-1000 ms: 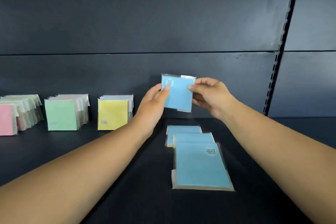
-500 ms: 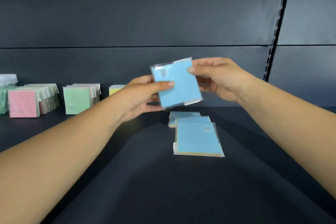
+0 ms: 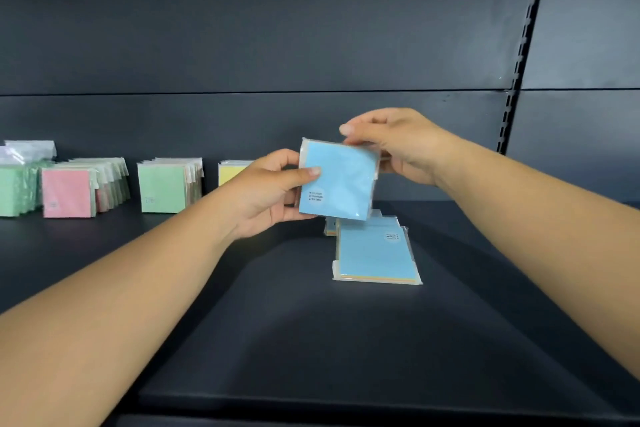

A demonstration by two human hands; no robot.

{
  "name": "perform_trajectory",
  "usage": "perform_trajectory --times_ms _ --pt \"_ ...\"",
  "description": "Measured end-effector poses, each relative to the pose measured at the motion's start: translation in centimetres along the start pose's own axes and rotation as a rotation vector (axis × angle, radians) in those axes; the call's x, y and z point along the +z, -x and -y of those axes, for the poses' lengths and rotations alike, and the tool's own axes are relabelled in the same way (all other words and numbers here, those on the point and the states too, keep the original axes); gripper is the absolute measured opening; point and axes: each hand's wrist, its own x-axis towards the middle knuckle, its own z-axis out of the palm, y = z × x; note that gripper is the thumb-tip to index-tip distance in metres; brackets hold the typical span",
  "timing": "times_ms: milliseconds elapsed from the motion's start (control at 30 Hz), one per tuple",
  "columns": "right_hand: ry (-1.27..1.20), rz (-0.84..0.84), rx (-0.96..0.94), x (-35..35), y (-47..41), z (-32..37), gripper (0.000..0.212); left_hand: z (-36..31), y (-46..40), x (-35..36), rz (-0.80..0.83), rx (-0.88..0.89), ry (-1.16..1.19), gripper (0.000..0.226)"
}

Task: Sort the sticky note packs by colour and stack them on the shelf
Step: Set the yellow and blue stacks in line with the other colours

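I hold a blue sticky note pack (image 3: pixel 341 180) in clear wrap upright above the dark shelf (image 3: pixel 277 340). My left hand (image 3: pixel 270 194) grips its left edge, thumb on the front. My right hand (image 3: pixel 398 146) pinches its top right corner. Below it, more blue packs (image 3: pixel 375 253) lie flat on the shelf, one partly hidden behind the held pack. At the left stand upright rows: pink packs (image 3: pixel 67 192), green packs (image 3: pixel 162 189) and yellow packs (image 3: pixel 230 173), the yellow ones partly hidden by my left hand.
A further green row (image 3: pixel 17 191) with crinkled wrap stands at the far left edge. The shelf's back panel (image 3: pixel 242 45) rises behind everything. A slotted upright rail (image 3: pixel 519 62) runs down at the right. The shelf's front edge lies at the bottom.
The held blue pack has been turned round: its label sat at the top left, now it is at the lower left. My right hand has shifted to the top corner. The view has moved back.
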Motion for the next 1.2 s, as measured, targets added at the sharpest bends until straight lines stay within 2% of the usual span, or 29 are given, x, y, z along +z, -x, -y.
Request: perform_trajectory --times_ms 67,167,233,333,400,533,633,733,800,933,1033,1200 --pt "-0.045 -0.046 0.101 -0.7 -0.1 -1.1 0.013 0.6 0.1 -0.8 -0.060 -0.025 0.057 0.003" --pt "0.154 -0.071 0.281 -1.7 0.2 -3.3 0.018 1.7 0.2 -2.1 -0.167 -0.078 0.156 0.006" --pt "0.343 -0.013 0.353 -2.0 0.7 -4.6 0.020 1.9 0.2 -2.7 -0.231 -0.112 0.201 0.007" --pt "0.485 0.174 0.379 -2.0 1.8 -6.0 0.025 2.1 0.1 -2.9 -0.263 -0.138 0.250 0.006" --pt "0.508 0.251 0.401 -1.7 2.6 -6.2 0.020 2.3 0.1 -2.8 -0.265 -0.155 0.245 0.004" --pt "0.515 0.280 0.487 -1.3 3.2 -5.8 0.024 2.5 0.3 -2.1 -0.260 -0.155 0.235 0.004" --pt "0.469 0.317 0.570 -1.4 3.5 -5.3 0.014 2.4 0.5 -1.7 -0.268 -0.134 0.239 0.005" --pt "0.337 0.297 0.596 -2.3 3.8 -4.7 0.007 2.2 0.6 -1.5 -0.302 -0.115 0.284 0.006" --pt "0.155 0.244 0.582 -3.0 3.8 -4.4 0.008 2.0 0.6 -1.5 -0.324 -0.104 0.302 0.006" --pt "-0.236 0.045 0.537 -2.6 3.7 -4.0 0.006 1.9 0.7 -1.1 -0.354 -0.094 0.330 0.007" --pt "-0.530 -0.111 0.432 -1.5 3.5 -3.6 0.010 1.9 0.7 -0.6 -0.360 -0.090 0.351 0.013" --pt "-0.790 -0.164 0.273 0.7 3.5 -3.3 0.017 1.8 1.1 0.4 -0.275 -0.054 0.382 0.015"
